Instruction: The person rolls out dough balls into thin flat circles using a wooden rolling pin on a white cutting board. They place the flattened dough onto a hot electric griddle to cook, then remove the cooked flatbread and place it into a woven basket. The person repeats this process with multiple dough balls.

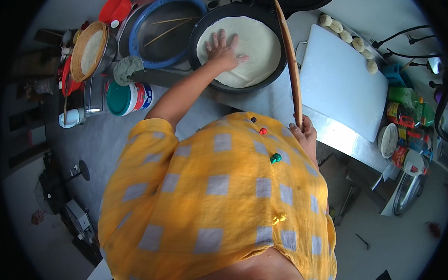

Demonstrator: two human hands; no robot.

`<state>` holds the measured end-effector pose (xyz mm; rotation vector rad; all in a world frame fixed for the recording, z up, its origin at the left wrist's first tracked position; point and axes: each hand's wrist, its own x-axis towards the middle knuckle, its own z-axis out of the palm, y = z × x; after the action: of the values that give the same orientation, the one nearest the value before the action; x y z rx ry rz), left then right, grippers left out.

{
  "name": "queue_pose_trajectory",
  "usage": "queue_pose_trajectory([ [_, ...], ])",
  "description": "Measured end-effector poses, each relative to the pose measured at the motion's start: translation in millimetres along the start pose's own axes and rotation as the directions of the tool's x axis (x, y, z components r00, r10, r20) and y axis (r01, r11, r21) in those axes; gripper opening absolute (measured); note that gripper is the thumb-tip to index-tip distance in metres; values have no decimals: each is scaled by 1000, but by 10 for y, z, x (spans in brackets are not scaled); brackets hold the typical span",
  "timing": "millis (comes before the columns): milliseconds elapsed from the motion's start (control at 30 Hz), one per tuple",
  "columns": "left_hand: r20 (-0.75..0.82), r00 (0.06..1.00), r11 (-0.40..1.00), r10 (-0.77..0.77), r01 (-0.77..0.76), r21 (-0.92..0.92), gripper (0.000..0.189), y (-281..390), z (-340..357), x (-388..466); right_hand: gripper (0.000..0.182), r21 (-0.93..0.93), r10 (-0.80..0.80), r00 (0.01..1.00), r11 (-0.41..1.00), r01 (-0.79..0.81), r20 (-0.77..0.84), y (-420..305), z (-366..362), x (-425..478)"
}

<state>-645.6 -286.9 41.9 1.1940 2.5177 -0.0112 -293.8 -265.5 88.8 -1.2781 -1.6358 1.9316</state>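
Observation:
My left hand (224, 54) lies flat with fingers spread on a thin round sheet of dough (262, 43). The dough covers most of a black round electric griddle pan (244, 89), with a fold near its lower edge. Behind the pan its black lid (306, 0) stands raised, partly cut off by the picture's top. A long, slim wooden stick (291, 62) is gripped near its lower end by my right hand (306, 133). It slants up past the pan's right rim, between the pan and a white cutting board (340, 81).
Several dough pieces (345, 36) line the board's far edge. Bottles (408, 161) and a bowl (388, 140) stand right. Leftward are a blue ring (139, 22) around chopsticks (168, 31) over the sink, a cloth (127, 69), a green-lidded bucket (119, 99) and a wicker basket (77, 60).

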Motion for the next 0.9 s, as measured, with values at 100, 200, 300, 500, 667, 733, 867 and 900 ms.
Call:
queue_pose_trajectory([
  [100,-22,999,999,33,-32,19,92,-89,37,87,31,9,-7,1000,1000,7,-9,1,2,-25],
  [200,-40,997,998,68,-67,22,93,-177,54,146,31,-45,-7,1000,999,6,-7,-60,-4,-37],
  [300,-46,996,996,80,-78,41,92,-222,57,149,31,-43,-21,1000,999,21,-6,-129,16,-58],
  [500,-44,991,989,127,-122,87,88,-291,32,126,30,-14,-28,999,1000,28,-22,-51,37,-75],
  [667,-152,956,968,250,-245,52,73,-181,1,-174,30,-37,-55,998,998,54,-16,7,20,-62],
  [733,-144,952,963,271,-269,31,54,-143,-146,-313,30,-33,-71,997,997,70,-21,31,16,-55],
  [867,56,882,884,467,-467,-19,21,-201,-396,-527,30,-36,-76,997,997,75,-10,72,7,-36],
  [900,80,864,867,497,-499,-5,19,-280,-342,-549,30,-35,-70,998,997,70,7,73,17,-23],
])
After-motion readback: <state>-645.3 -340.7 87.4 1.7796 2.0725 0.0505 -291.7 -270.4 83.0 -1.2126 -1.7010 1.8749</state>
